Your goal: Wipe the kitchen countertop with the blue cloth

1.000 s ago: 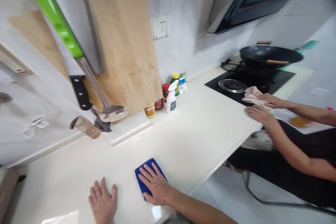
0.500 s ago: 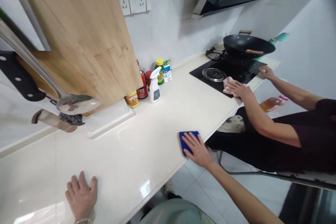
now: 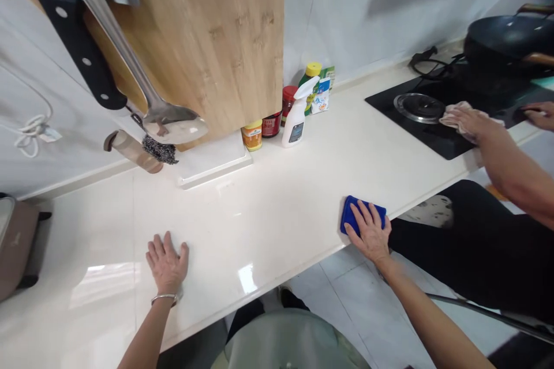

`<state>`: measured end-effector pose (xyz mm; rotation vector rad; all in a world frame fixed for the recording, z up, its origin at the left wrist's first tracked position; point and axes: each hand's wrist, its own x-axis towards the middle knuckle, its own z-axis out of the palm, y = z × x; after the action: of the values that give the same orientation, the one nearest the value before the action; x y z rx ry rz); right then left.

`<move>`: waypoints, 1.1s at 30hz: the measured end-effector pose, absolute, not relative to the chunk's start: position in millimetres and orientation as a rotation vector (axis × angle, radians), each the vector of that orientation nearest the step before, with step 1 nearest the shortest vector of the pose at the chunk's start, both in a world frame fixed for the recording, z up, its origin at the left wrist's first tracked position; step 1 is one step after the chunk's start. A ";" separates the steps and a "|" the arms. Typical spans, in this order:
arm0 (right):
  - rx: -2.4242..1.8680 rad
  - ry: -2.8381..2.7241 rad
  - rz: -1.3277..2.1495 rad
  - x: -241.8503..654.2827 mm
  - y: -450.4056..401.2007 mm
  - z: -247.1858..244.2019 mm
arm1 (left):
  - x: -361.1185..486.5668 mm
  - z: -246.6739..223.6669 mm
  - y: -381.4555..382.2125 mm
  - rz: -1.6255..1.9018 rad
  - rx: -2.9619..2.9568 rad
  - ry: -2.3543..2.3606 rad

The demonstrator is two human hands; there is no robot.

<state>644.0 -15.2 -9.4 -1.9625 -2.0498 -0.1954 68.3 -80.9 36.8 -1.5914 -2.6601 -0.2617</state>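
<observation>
On the white countertop (image 3: 259, 207), near its front edge, a folded blue cloth (image 3: 351, 216) lies flat. My right hand (image 3: 370, 230) rests on top of it, palm down with the fingers spread. Further left, my left hand (image 3: 168, 265) leans on the bare counter with its fingers apart and nothing in it; a bracelet circles its wrist. A white spray bottle (image 3: 296, 121) stands upright at the back of the counter, beyond both hands and touching neither.
At the right, another person's hand (image 3: 476, 121) presses a pale cloth (image 3: 459, 118) on the black stove (image 3: 452, 144), beside a wok (image 3: 506, 37). Jars stand behind the spray bottle. A ladle (image 3: 173, 118) and knife (image 3: 86, 57) hang at upper left, before a wooden board (image 3: 225, 29).
The view has shifted left, bringing a brown appliance into sight. My right hand still lies on the blue cloth, both close to the front edge. My left hand remains spread on the counter.
</observation>
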 end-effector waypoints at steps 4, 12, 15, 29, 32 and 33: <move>-1.943 -2.120 -0.175 586.4 -44.6 -1.0 | 68.5 35.3 -83.5 -0.307 -1.629 -2.593; -1.811 -2.324 0.033 455.8 -104.3 18.0 | 62.5 25.3 -90.4 -0.435 -1.711 -2.607; -1.708 -2.386 0.149 412.3 -125.3 23.4 | 58.4 19.6 -93.2 -0.488 -1.743 -2.610; -0.829 -2.824 0.633 220.6 -139.7 41.6 | 25.9 7.4 -111.2 -0.735 -1.900 -2.612; -0.819 -2.814 0.577 220.4 -142.8 36.3 | -2.1 11.9 -126.9 -0.717 -2.067 -2.563; -0.814 -2.809 0.549 225.3 -144.3 34.2 | -14.0 14.9 -134.0 -0.682 -2.085 -2.543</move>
<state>225.3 -144.3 34.2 -0.8142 -2.8092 0.5495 -14.0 -134.0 14.9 -2.0848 -2.5429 -0.6823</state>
